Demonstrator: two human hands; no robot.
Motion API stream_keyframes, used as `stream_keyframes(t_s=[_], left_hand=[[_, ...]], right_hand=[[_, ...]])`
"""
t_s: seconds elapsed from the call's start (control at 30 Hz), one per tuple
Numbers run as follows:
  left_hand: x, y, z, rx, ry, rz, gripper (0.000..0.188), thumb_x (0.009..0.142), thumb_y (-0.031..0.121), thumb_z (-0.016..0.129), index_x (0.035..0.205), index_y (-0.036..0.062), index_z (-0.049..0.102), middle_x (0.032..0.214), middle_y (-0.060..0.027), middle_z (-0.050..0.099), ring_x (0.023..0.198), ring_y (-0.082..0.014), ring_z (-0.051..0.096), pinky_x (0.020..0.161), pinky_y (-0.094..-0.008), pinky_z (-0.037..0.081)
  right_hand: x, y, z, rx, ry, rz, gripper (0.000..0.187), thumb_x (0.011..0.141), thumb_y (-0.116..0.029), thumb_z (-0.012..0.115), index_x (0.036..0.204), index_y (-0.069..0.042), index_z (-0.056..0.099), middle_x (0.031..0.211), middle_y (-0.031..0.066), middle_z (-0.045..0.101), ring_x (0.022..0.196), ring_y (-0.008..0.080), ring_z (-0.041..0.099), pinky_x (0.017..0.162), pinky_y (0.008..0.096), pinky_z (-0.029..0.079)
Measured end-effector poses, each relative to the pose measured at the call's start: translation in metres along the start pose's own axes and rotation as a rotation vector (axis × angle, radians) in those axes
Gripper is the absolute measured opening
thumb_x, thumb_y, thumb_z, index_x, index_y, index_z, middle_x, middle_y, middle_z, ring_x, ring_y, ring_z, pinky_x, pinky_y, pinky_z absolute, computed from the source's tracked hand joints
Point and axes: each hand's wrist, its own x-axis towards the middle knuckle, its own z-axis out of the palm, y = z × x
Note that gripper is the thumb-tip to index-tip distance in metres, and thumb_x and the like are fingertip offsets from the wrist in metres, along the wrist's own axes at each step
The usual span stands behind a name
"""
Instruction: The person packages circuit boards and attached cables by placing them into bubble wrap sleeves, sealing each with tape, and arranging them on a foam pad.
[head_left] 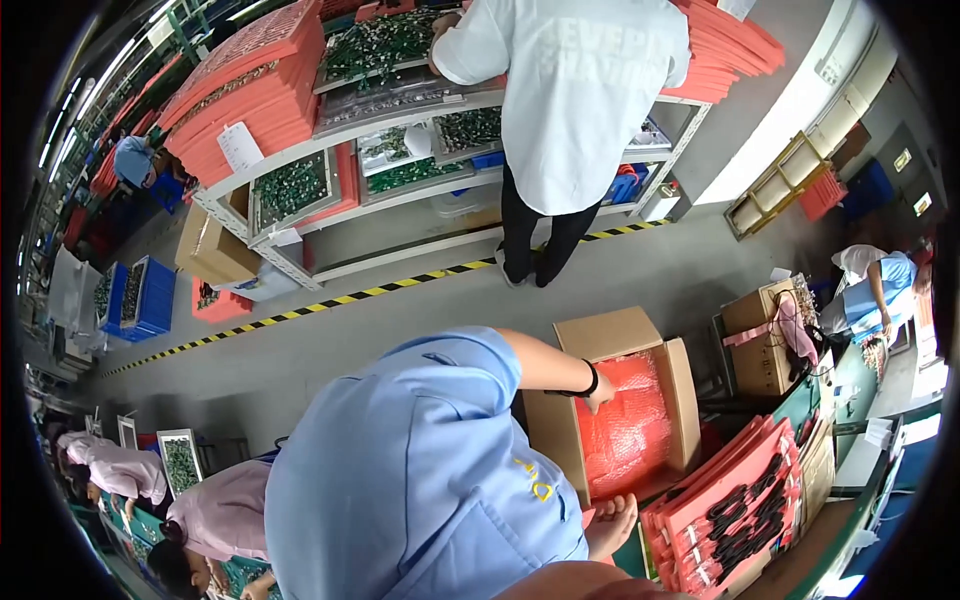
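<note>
An open cardboard box (pixel 684 410) stands before me, lined with red bubble wrap (pixel 628 425) that looks shiny. My left hand (pixel 601 391), with a black band at the wrist, reaches over the upper side of the box. Its fingers are bent down together against the wrap; whether they pinch any of it is hidden. Beside the lower edge of the box is my right hand (pixel 611 526), its fingers curled. A small bit of red shows next to it, and I cannot make out what lies within the fingers.
Red foam trays (pixel 725 505) holding black cabled parts are stacked right of my right hand. Another cardboard box (pixel 758 340) stands beyond. A person in white (pixel 585 110) works at a shelf (pixel 400 190) loaded with green circuit boards. Yellow-black tape (pixel 380 291) crosses the floor.
</note>
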Motion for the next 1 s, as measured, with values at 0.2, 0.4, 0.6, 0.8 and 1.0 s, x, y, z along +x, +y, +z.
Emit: stream_keyframes(t_s=[0.2,0.4,0.6,0.8,1.0], left_hand=[[0.109,-0.011,0.032,-0.129,0.099,-0.180,0.049,0.073,0.033,0.070,0.110,0.0041,0.058,0.101,-0.0166,0.064,0.099,-0.0329,0.060,0.084,-0.0431,0.047],[0.152,-0.026,0.058,-0.208,0.261,-0.630,0.059,0.083,0.012,0.053,0.137,0.0046,0.030,0.143,-0.0232,0.029,0.120,-0.0401,0.045,0.097,-0.0477,0.042],[0.159,-0.056,0.075,-0.171,0.343,-0.974,0.046,0.090,0.020,0.041,0.133,0.0055,0.035,0.139,-0.0217,0.036,0.121,-0.0361,0.047,0.100,-0.0514,0.037],[0.151,-0.072,0.058,-0.393,0.158,-0.886,0.038,0.090,0.022,0.044,0.122,0.0012,0.044,0.115,-0.0214,0.057,0.106,-0.0358,0.057,0.089,-0.0461,0.045],[0.112,-0.032,0.035,-0.299,0.415,-0.677,0.030,0.090,0.020,0.043,0.110,-0.0005,0.051,0.106,-0.0218,0.061,0.097,-0.0375,0.059,0.084,-0.0453,0.046]], right_hand=[[0.011,0.011,-0.044,-0.088,0.288,0.170,0.021,0.091,-0.029,0.056,0.108,-0.018,0.056,0.087,-0.0034,0.061,0.067,0.0074,0.053,0.056,0.0228,0.041],[0.044,0.068,-0.135,0.015,0.358,0.352,0.021,0.092,-0.031,0.055,0.109,-0.018,0.055,0.087,-0.0016,0.063,0.068,0.0086,0.056,0.056,0.0235,0.043],[0.067,0.054,-0.117,-0.024,0.314,0.329,0.020,0.093,-0.027,0.054,0.109,-0.014,0.053,0.091,-0.0003,0.063,0.070,0.0085,0.056,0.056,0.0216,0.043],[0.085,0.008,-0.058,-0.042,0.315,0.282,0.021,0.093,-0.021,0.054,0.109,-0.008,0.054,0.093,0.0028,0.062,0.073,0.0084,0.055,0.060,0.0199,0.042],[0.089,-0.006,-0.043,-0.026,0.247,0.126,0.024,0.092,-0.016,0.057,0.111,-0.004,0.054,0.089,0.0043,0.060,0.070,0.0068,0.052,0.059,0.0173,0.040]])
